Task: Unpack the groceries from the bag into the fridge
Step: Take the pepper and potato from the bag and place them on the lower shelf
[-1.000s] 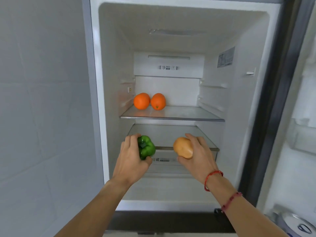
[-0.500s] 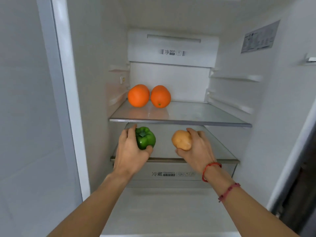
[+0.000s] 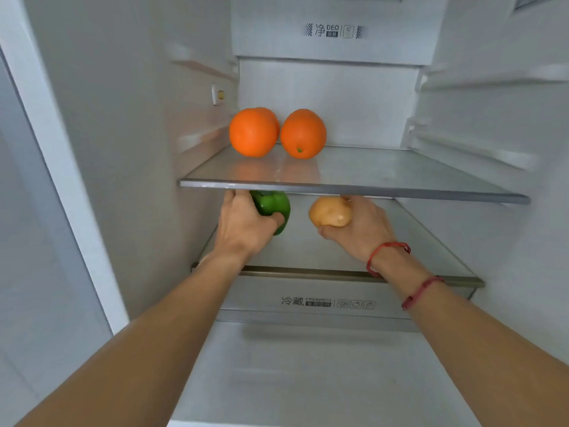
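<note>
Both my hands reach into the open fridge, under the upper glass shelf [image 3: 400,177]. My left hand [image 3: 243,224] grips a green bell pepper [image 3: 272,206], whose top is hidden behind that shelf's front edge. My right hand [image 3: 360,228] holds a tan potato [image 3: 331,212]. Both items hang above the lower glass shelf [image 3: 301,248]. Whether they touch it I cannot tell. The grocery bag is out of view.
Oranges [image 3: 303,134] sit at the back left of the upper shelf, one [image 3: 252,132] in front of another. Below the lower shelf is a crisper drawer [image 3: 326,303] with a printed label. The fridge walls carry shelf rails [image 3: 471,149] on both sides.
The camera and both hands have moved forward, deeper into the fridge. The pepper and potato went from in front of the lower shelf to over it, beneath the upper shelf.
</note>
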`<state>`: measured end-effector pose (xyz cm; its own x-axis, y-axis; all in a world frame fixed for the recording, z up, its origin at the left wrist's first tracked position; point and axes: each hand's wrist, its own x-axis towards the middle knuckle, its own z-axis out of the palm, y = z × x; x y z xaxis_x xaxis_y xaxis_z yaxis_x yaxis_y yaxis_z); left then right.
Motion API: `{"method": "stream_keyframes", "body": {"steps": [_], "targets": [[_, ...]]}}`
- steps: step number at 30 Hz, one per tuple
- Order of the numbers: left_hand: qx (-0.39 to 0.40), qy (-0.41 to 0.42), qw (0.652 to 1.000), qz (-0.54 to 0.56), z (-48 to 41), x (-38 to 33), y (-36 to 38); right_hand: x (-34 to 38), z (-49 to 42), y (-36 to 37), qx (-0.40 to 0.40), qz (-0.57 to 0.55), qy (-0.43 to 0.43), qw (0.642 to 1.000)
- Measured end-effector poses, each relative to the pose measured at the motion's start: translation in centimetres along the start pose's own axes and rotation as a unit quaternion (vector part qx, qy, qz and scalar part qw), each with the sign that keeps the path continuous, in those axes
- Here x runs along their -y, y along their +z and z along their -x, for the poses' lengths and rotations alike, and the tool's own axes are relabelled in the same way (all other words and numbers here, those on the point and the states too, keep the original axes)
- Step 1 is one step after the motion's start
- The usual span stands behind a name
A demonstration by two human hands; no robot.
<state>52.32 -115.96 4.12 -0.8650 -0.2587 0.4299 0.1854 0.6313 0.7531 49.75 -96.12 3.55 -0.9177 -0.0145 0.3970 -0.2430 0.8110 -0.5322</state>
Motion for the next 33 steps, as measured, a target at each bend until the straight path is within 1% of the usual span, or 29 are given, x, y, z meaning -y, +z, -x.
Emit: {"method": "stream_keyframes", "body": {"steps": [5,8,14,21,25,29,33], "targets": [[0.001,-0.006,1.0,-0.002,-2.0,0.8,1.1,-0.8,-2.7,1.4,-0.003,0.022,-0.026,0.999],[0.001,-0.01,1.0,-0.008,-2.6,1.1,1.7,-1.0,-3.2,1.5,0.014,0.039,-0.03,0.999],[-0.001,-0.018,1.0,-0.003,-3.3,1.1,2.4,-0.6,-4.0,1.4,0.012,0.059,-0.042,0.997],[0.003,-0.036,0.999,0.012,-4.2,1.7,2.5,-0.8,-5.5,2.0,0.035,0.041,-0.021,0.998],[0.011,-0.037,0.999,0.004,-4.8,2.2,2.8,-0.5,-6.2,2.5,0.035,0.042,-0.031,0.998],[0.008,-0.043,0.999,0.006,-5.1,2.6,3.1,-0.4,-6.4,2.9,0.058,0.037,-0.008,0.998],[0.007,-0.052,0.999,0.008,-5.2,2.5,3.2,-0.5,-6.5,3.0,0.065,0.023,-0.006,0.998]]}}
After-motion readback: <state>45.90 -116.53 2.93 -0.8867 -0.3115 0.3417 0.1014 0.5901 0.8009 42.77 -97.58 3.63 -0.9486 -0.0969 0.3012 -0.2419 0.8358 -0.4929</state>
